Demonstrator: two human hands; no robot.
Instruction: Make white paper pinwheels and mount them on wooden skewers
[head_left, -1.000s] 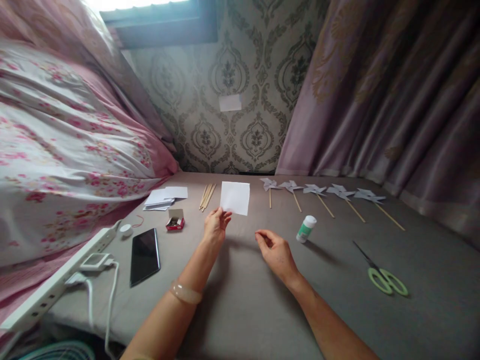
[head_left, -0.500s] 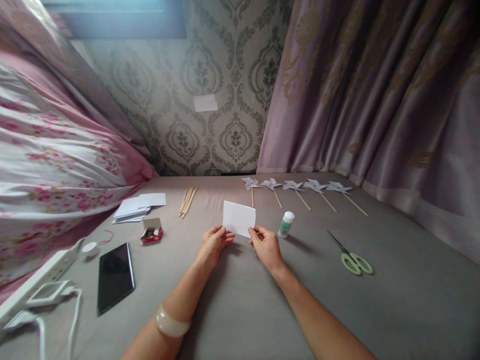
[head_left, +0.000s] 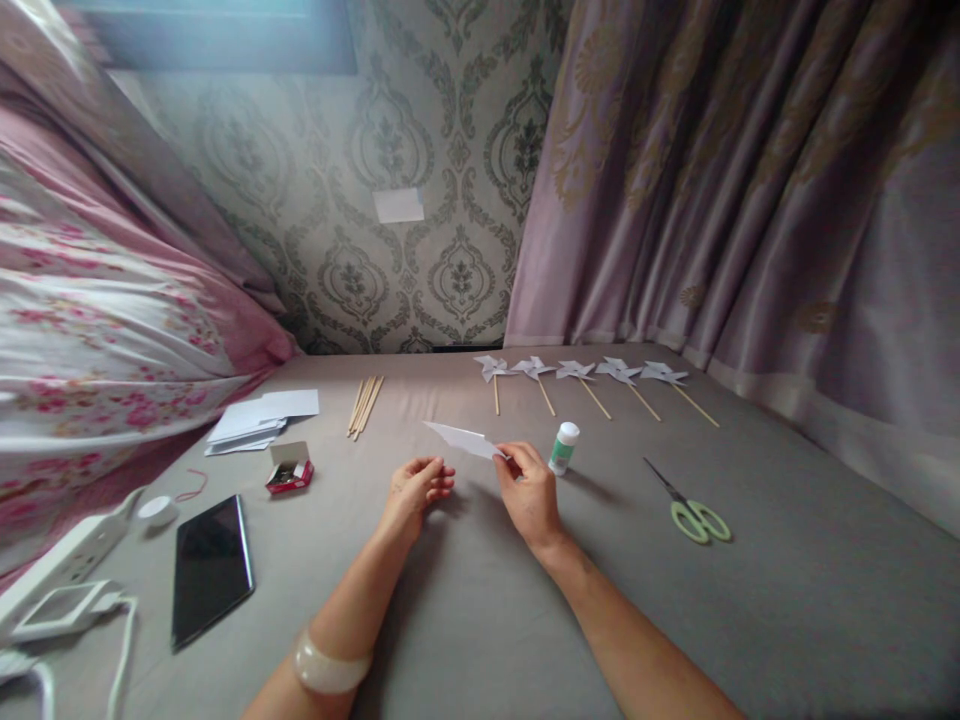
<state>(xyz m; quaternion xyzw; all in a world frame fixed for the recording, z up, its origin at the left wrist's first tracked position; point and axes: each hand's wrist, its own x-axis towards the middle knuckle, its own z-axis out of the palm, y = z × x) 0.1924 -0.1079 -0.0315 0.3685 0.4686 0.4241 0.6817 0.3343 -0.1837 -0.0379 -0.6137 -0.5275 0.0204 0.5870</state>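
A white sheet of paper is pinched at its right corner between the thumb and fingers of my right hand. The sheet is tilted so that it shows nearly edge-on above the grey cloth. Just below its left end, my left hand is apart from it, palm turned inward, with loosely curled fingers and nothing in them. A glue stick with a green label and white cap stands upright close to the right hand.
Several paper pinwheels on sticks lie along the back. Farther left are loose wooden sticks, stacked paper, a small red box, a phone and a power strip. Green-handled scissors lie at the right.
The paper has passed from my left hand to my right, held by both in between, and has tipped from upright to nearly edge-on. My left hand has let go. The camera view has turned right.
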